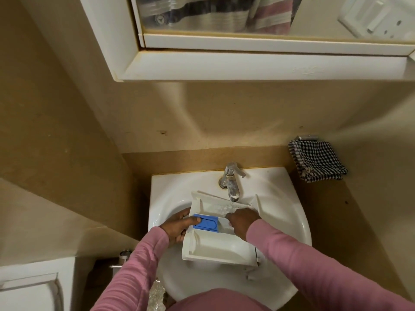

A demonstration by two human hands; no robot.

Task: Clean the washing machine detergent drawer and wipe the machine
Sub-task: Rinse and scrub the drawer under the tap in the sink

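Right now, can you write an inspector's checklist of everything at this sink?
Surface: white sink, with the drawer held over its bowl.
Job's things: white detergent drawer with a blue insert; bubbles at its far end under the tap.
Clutter: checked cloth hanging on the wall at the right.
Hands: left hand grips the drawer's left side, thumb on the blue insert; right hand reaches inside, fingers hidden.
Cables: nothing seen.
Surroundings: mirror cabinet above, beige walls.
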